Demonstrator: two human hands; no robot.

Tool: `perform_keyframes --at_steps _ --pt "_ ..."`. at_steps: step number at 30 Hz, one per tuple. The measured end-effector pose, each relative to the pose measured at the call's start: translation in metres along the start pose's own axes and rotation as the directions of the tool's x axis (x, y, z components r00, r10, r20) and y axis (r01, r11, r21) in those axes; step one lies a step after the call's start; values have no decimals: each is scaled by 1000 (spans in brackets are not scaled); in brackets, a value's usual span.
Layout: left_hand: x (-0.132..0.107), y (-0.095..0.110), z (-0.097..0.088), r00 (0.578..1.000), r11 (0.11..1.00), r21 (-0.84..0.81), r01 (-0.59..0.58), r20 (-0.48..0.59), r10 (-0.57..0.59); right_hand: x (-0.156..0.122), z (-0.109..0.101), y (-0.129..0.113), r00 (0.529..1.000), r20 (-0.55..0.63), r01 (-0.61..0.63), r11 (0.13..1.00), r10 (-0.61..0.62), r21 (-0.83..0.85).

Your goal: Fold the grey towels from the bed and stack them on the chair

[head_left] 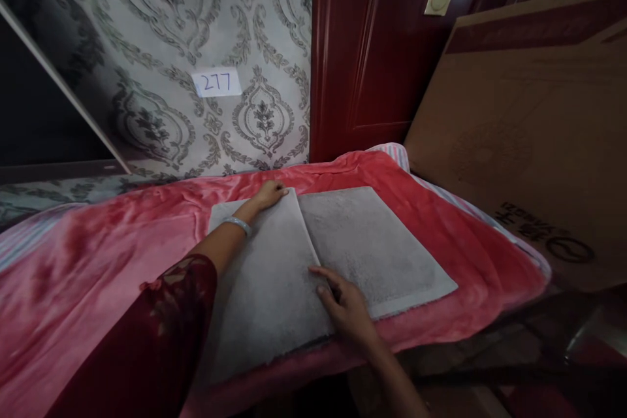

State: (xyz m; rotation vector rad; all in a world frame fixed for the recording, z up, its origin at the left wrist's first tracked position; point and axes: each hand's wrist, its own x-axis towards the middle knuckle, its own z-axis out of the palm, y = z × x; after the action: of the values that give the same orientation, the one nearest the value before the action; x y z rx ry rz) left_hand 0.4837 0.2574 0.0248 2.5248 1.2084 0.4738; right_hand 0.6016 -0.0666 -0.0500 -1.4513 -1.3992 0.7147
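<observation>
A grey cloth that looks like a towel [264, 287] lies on a pink and red blanket. Its left part is folded over, and the folded flap's straight edge runs down the middle. At the far end of that edge, my left hand [271, 194] has its fingers closed on the cloth's corner. Closer to me, my right hand [347, 307] rests by the same edge. Its index fingertip touches the cloth, with a gap between thumb and finger. A bracelet [238, 225] circles my left wrist.
The blanket [142, 255] covers the surface below. Patterned wallpaper [157, 32] with a paper label [217, 82] marked 277 stands behind. A large cardboard box [529, 117] leans at the right beside a dark red door [362, 46]. A dark screen-like panel [44, 104] is at the left.
</observation>
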Motion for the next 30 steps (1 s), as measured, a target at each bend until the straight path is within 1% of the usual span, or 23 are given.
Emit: perform_keyframes --at_steps 2,5,7,9,11,15,17,20,22,24,25,27,29,30 --pt "-2 2 10 1000 1000 11 23 -18 -22 1 0 1 1000 -6 -16 1000 16 14" --pt "-8 3 27 997 997 41 63 -45 -61 2 0 1 1000 -6 -25 999 25 -43" --pt "-12 4 32 996 996 52 70 -50 -67 1 -1 -1 1000 -4 -12 997 12 -81" --pt "-13 4 33 997 996 58 65 -41 -62 -2 -3 -3 1000 7 -6 991 7 -132" --pt "-13 5 32 998 996 61 61 -32 -59 -7 -4 -7 999 27 -24 973 31 -232" --pt "-10 6 33 998 995 72 63 -24 -61 -14 -4 -12 991 71 -67 886 112 -458" --pt "-10 7 35 998 995 78 60 -21 -59 -15 -6 -15 988 83 -69 850 131 -523" --pt "-11 8 38 998 995 82 55 -22 -53 -14 -13 -25 989 69 -64 796 132 -602" --pt "-11 9 38 998 995 80 55 -26 -53 -10 -17 -35 995 62 -16 758 74 -652" --pt "-12 12 35 998 996 75 53 -31 -50 -1 -18 -48 994 94 98 742 -47 -663" --pt "-13 14 33 998 996 72 45 -37 -43 4 -15 -54 985 130 174 739 -117 -651" --pt "-15 16 26 999 998 67 14 -48 -11 15 -6 -61 947 230 321 719 -225 -616" --pt "-20 16 19 998 997 64 -35 -43 38 24 5 -61 902 345 423 685 -259 -594" --pt "-24 15 17 997 995 65 -76 -17 78 27 10 -59 882 397 455 671 -253 -585"
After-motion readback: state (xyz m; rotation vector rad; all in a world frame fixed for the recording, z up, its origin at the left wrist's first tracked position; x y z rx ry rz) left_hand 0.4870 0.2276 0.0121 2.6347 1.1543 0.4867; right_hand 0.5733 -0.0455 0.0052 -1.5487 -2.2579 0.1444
